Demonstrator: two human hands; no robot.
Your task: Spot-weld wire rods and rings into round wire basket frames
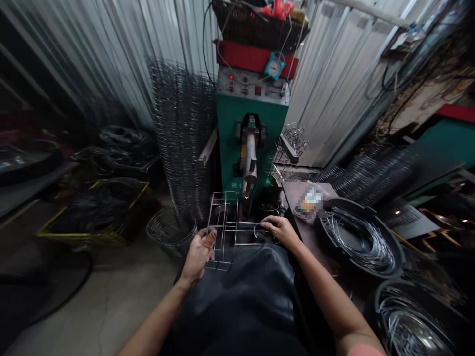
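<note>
A small wire rack [223, 225] of thin bright rods stands in front of me above my dark apron [241, 291]. My left hand [199, 252] is closed on the rack's left side, with an orange wrap on one finger. On the right, my right hand [279, 230] pinches the end of thin wire rods [249, 225] that reach across to the rack. Whether those rods are joined to the rack I cannot tell. Just beyond my hands, the metal arm [250, 165] of a green machine [228, 128] points down toward me.
A tall stack of wire racks [181, 133] rises left of the machine, with a wire basket [171, 230] at its foot. To the right are a black tray of wire pieces [361, 242], a second tray [411, 321] and a plastic bag [308, 202]. A yellow-edged crate [85, 240] sits at left.
</note>
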